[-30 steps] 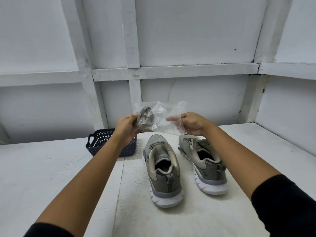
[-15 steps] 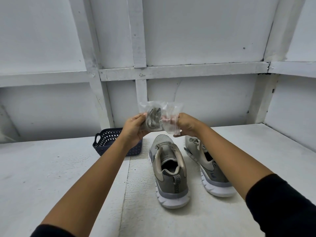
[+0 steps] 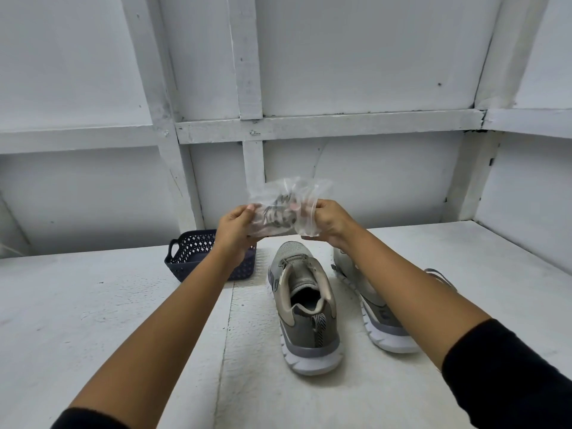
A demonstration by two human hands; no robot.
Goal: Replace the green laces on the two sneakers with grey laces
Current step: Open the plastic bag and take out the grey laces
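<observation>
A clear bag (image 3: 309, 193) is being held up in the air over the bench (image 3: 93, 320). Its left edge is being pinched by the left hand (image 3: 236, 226), thumb and fingers curled onto the plastic. Its right edge is being gripped the same way by the right hand (image 3: 329, 221). A bundle of grey laces (image 3: 277, 212) is being carried inside the bag, between the two hands. Below, the left sneaker (image 3: 305, 305) and the right sneaker (image 3: 374, 314) are being kept side by side on the bench, heels toward the person. The right one is being partly hidden by the right forearm. A dark basket (image 3: 192, 258) is being partly covered by the left wrist, just left of the sneakers, near the wall.
</observation>
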